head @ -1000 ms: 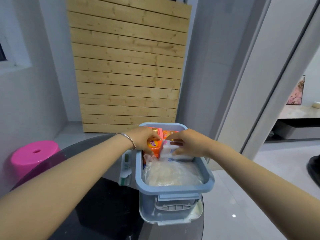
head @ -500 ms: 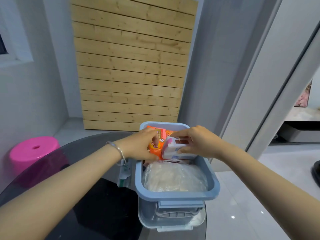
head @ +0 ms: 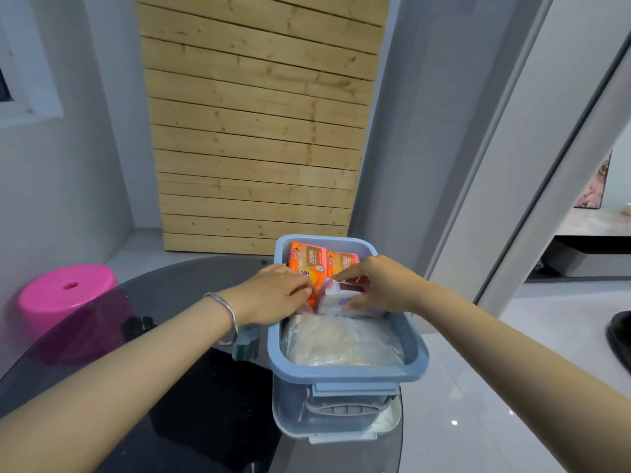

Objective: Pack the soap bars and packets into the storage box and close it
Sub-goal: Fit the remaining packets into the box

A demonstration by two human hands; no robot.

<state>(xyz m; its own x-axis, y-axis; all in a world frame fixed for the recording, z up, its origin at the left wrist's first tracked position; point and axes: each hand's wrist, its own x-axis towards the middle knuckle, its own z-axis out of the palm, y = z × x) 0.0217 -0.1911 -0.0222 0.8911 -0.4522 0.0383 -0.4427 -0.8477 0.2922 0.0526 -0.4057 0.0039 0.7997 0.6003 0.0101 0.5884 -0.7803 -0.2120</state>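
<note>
Filling one box [head: 345,372]: two orange packets [head: 306,260], one white packet [head: 333,297].

The open blue-grey storage box [head: 345,370] stands at the edge of the worktop [head: 170,387] and holds a taller orange soap packet [head: 305,262] and a shorter orange soap packet [head: 341,262] upright side by side at its far end, a tilted white soap pack [head: 333,297] at mid-length, and a clear bag of pale contents [head: 341,343] lying flat at its near end.

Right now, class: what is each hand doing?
Left hand: fingers curled on the upright orange plastic soap packet.
Right hand: grips the white rectangular soap packet.
</note>
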